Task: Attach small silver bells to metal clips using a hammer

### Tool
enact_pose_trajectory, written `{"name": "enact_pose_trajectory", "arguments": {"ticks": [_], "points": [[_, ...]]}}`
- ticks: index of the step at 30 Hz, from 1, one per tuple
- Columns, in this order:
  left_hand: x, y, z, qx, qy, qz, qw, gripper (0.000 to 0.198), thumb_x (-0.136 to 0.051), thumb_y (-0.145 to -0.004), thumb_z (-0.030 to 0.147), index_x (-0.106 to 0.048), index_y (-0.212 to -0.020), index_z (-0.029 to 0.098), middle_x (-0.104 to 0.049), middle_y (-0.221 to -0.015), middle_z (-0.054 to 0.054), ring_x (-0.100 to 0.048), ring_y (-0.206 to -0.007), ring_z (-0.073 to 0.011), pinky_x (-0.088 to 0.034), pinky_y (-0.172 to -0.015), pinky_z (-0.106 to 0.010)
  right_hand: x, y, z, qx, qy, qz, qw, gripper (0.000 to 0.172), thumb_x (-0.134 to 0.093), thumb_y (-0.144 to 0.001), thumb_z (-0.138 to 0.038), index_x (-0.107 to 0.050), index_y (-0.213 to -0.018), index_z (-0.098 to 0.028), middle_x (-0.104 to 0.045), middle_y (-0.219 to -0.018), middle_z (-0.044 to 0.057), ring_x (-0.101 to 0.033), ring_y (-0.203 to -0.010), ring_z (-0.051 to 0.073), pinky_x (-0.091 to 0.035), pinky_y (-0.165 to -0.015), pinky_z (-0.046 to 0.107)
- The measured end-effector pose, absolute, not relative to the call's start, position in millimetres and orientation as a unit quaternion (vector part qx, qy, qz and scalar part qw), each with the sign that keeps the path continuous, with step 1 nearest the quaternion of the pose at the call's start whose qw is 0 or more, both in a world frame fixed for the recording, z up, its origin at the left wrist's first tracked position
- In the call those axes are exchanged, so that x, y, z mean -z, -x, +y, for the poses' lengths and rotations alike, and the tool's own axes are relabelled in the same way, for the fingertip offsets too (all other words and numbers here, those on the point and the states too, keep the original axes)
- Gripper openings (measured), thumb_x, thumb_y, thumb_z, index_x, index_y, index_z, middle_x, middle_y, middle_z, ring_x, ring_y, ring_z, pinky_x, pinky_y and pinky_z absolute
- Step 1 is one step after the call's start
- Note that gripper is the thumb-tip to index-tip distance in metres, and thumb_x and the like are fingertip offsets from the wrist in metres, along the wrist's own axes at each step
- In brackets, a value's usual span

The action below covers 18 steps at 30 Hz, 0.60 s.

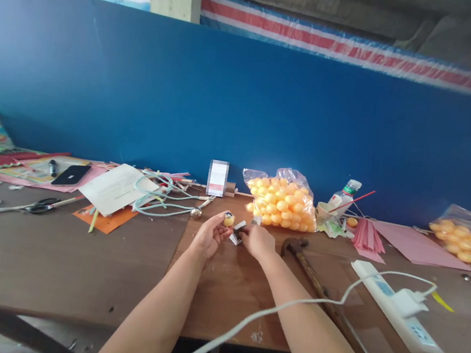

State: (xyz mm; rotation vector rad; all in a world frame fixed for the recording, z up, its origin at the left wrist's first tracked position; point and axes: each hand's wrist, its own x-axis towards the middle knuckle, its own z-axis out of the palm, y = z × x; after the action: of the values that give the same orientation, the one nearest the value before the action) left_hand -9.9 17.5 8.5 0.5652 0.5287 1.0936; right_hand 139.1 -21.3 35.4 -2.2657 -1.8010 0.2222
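Observation:
My left hand [210,236] is closed around a small ball [229,220], yellowish with a shiny silver top, held up at its fingertips. Just to its right my right hand [259,241] is pinched on a small dark piece, whose kind I cannot make out. A white paper-like bit [235,239] shows at those fingers, on the side toward my left hand. Behind my left hand lies a shiny metal ball [196,212] on the table. A clear bag of orange-yellow balls [284,203] stands behind my right hand.
On the brown table [127,278], a rusty hammer [310,270] lies beside my right forearm. A white cable [239,329] crosses over that forearm from a power strip [396,310]. Scissors [43,205], papers and a light-blue cord [154,211] lie left. A blue partition [229,99] rises behind.

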Motion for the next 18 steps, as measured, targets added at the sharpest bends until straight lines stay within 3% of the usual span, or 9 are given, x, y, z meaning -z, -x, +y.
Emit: {"name": "enact_pose_trajectory", "arguments": {"ticks": [7,18], "points": [[-12,11,18,-0.501,-0.242,0.211,0.804,0.024,-0.055,-0.085,0.019,-0.063,-0.105,0.008,-0.069,-0.083,-0.010,-0.064,-0.063,-0.0111,-0.054,-0.058,-0.020,-37,-129,-8,-0.078,0.800,-0.589,0.082,0.022,-0.055,-0.077,-0.038,-0.072,-0.089,-0.029,-0.072,-0.097,0.006,-0.066,-0.093,0.025,-0.046,-0.069,0.030],[-14,15,18,-0.458,-0.196,0.192,0.846,0.029,-0.048,-0.092,0.029,-0.063,-0.094,0.005,-0.070,-0.093,-0.016,-0.064,-0.063,-0.0105,-0.055,-0.055,-0.018,-26,-144,-22,-0.103,0.757,-0.609,0.212,0.015,-0.059,-0.078,-0.032,-0.070,-0.086,-0.027,-0.072,-0.085,0.000,-0.066,-0.086,0.018,-0.042,-0.065,0.024]]}}
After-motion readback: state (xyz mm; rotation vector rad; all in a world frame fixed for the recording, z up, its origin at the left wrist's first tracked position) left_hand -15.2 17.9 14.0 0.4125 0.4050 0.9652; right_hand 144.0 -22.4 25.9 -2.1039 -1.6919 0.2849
